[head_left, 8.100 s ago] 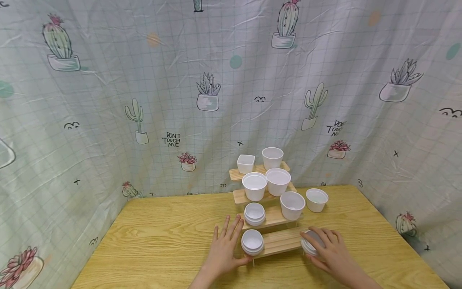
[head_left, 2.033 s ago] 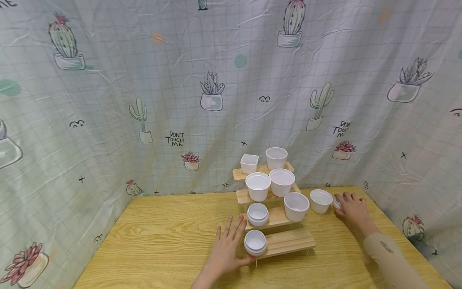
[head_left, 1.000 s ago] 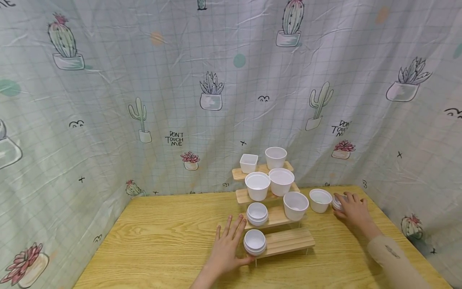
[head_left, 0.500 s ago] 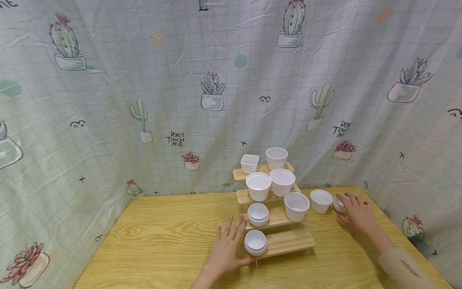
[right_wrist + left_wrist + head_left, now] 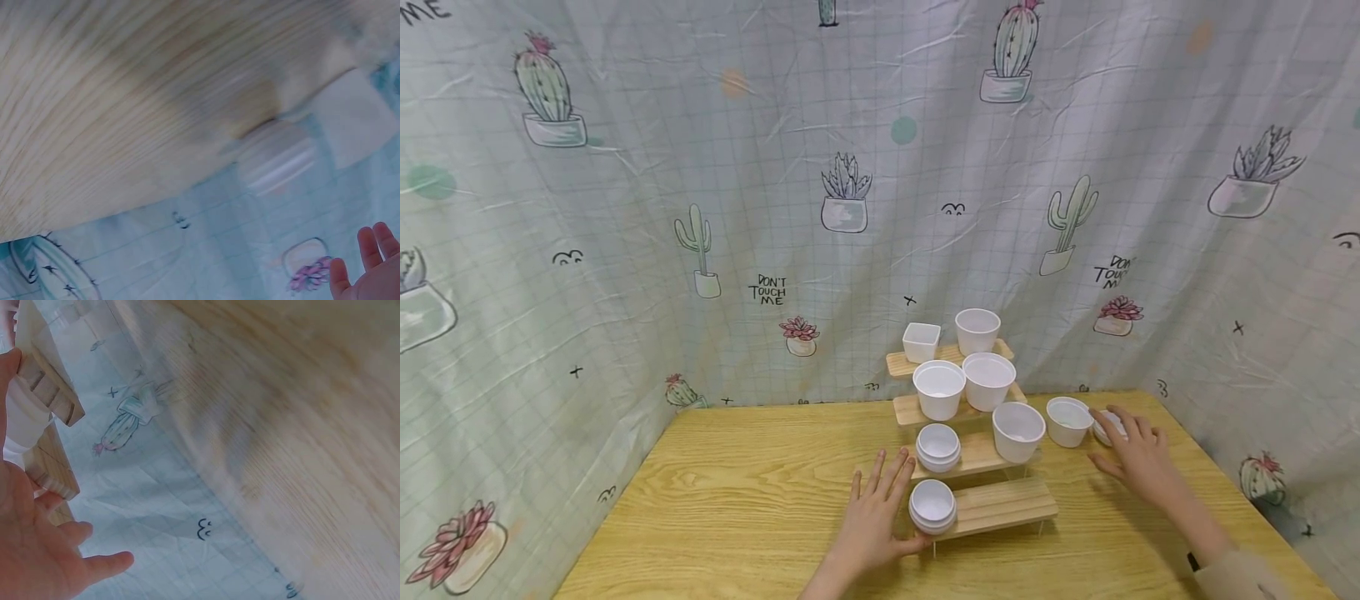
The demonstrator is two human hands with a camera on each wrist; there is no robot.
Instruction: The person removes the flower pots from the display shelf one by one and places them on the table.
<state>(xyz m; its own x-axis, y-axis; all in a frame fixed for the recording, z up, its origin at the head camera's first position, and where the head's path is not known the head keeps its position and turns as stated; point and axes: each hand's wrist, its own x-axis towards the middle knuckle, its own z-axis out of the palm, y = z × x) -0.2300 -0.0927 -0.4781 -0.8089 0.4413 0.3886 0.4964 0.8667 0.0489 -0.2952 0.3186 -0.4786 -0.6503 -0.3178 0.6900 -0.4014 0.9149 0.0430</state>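
Note:
A tiered wooden stand bears white pots on its steps. The left hand rests spread against its left side, thumb at the bottom step beside a ridged round pot; in the left wrist view the left hand touches the ends of the wooden steps. At the right, the right hand is over a small white ridged pot on the table, fingers loosely extended and the thumb apart from it. In the right wrist view the right hand shows extended fingers, with a white pot away from them.
A white cup stands on the table between the stand and the small pot. Higher steps hold a square pot and several round cups. A cactus-print curtain surrounds the wooden table at the back and sides.
The ridged pot once at the bottom step's right end is now on the table at the far right. Most recently, the right hand's thumb has come away from it. The left hand has stayed in place.

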